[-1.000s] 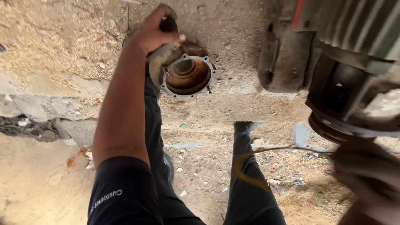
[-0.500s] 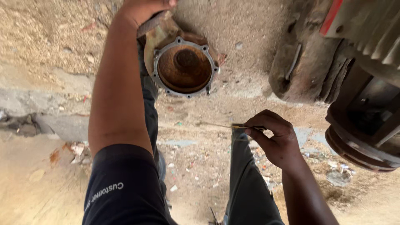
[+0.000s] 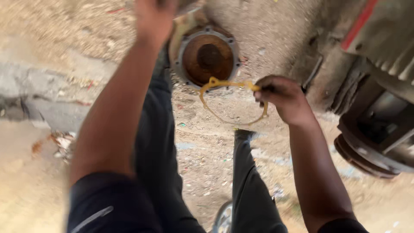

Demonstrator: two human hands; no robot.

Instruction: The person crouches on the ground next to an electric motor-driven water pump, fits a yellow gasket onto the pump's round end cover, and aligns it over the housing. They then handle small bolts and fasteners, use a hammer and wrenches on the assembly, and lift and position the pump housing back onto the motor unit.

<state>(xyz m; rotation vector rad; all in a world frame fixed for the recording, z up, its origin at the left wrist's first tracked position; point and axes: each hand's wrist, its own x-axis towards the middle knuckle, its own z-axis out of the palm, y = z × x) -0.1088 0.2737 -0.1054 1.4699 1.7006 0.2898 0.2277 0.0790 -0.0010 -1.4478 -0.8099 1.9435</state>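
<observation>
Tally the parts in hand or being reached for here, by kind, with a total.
Round rusty flanged cover: 1, by the left hand
Thin yellow ring gasket: 1, held by the right hand
Large grey motor housing: 1
Total: 3

— The housing [image 3: 209, 56]?
— Metal, rusty brown inside, dull grey rim, rough.
— The ring [image 3: 230, 103]?
— Thin, yellowish, matt, looks like a paper or fibre gasket.
— The ground [image 3: 207, 164]?
— Dry, gritty dirt. The motor [image 3: 379, 86] is dusty, dull metal.
</observation>
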